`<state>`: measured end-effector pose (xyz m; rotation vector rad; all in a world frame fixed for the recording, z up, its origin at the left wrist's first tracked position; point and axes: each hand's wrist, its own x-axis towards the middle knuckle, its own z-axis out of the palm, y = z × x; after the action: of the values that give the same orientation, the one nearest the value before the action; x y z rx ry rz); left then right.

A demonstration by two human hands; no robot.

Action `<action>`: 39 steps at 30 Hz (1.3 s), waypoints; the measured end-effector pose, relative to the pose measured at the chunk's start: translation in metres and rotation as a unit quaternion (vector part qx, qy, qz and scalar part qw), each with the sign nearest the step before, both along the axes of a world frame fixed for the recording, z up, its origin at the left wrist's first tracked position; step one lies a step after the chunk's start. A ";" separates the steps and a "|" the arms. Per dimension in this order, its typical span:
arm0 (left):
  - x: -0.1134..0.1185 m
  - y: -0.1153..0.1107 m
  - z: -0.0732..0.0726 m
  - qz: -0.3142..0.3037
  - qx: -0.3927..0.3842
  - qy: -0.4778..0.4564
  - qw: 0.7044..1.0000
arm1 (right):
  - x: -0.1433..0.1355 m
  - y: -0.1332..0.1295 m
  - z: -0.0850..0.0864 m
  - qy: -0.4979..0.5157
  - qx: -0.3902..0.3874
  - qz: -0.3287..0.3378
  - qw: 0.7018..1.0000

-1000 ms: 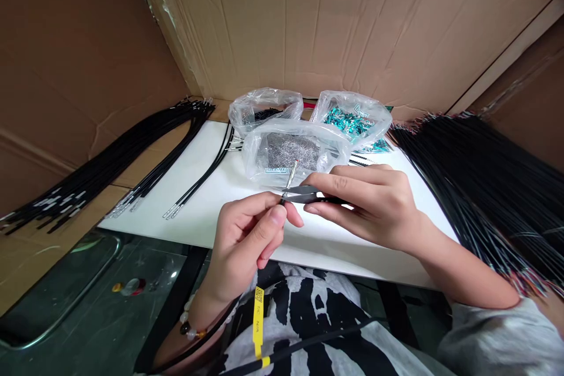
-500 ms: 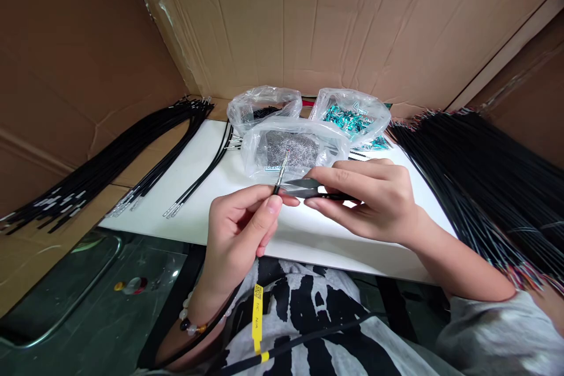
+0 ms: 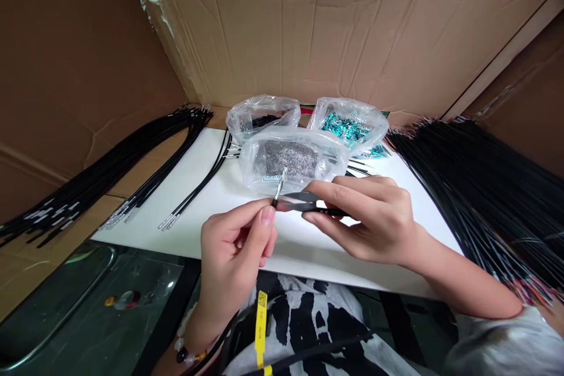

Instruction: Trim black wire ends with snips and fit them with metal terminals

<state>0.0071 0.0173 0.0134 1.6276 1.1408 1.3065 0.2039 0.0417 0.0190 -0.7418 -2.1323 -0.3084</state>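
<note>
In the head view, the left hand point(image 3: 240, 249) pinches the black cable point(image 3: 276, 202) between thumb and fingers, and its silvery end point(image 3: 281, 183) points up. The right hand point(image 3: 374, 217) grips the dark snips point(image 3: 304, 201), whose blades are a little apart beside this cable. Both hands are above the white surface point(image 3: 308, 249), in front of the clear bag point(image 3: 288, 158) with grey metallic material.

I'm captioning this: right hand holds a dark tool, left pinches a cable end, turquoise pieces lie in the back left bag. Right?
One slip: the head view shows the turquoise pieces in the back right bag. The right hand holds the dark tool; the left hand pinches the cable end.
</note>
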 end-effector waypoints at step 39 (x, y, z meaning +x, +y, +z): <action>0.000 -0.002 -0.006 0.082 0.042 -0.033 0.995 | -0.005 -0.006 -0.001 0.012 -0.005 0.005 1.000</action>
<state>0.0074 0.0157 0.0075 1.5647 1.2149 1.5191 0.1991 0.0353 0.0184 -0.7378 -2.1154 -0.2830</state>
